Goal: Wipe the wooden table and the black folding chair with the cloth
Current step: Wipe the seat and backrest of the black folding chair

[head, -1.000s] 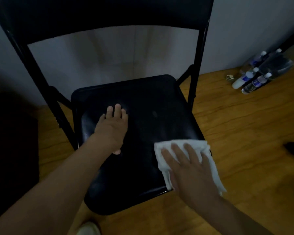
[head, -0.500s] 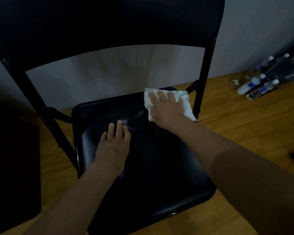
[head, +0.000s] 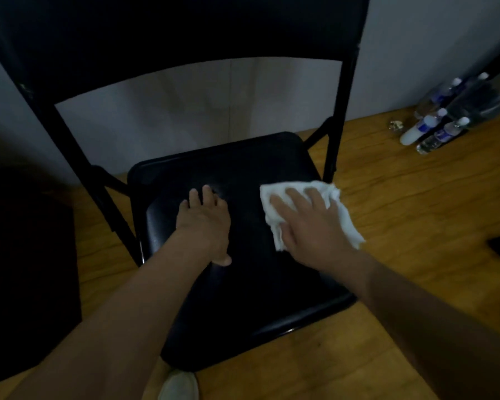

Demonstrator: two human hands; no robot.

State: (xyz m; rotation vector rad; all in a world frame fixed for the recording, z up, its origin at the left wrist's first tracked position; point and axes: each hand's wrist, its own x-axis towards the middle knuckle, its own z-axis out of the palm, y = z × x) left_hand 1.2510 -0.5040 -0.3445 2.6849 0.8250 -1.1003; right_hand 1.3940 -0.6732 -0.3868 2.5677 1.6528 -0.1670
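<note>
Pressing crumpled white cloth under flat, straight-fingered right hand at right side of glossy black folding chair seat, on wooden floor; resting left hand spread flat mid-seat, grasping nothing

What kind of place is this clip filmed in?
Probably a plain indoor room, perhaps a home or office. A black folding chair stands on a wood-look floor by a pale wall, with plastic bottles lying at the wall's foot.

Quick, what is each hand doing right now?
Left hand: open, flat on the chair seat, holding nothing.
Right hand: open, fingers pressing the white cloth onto the seat.
</note>
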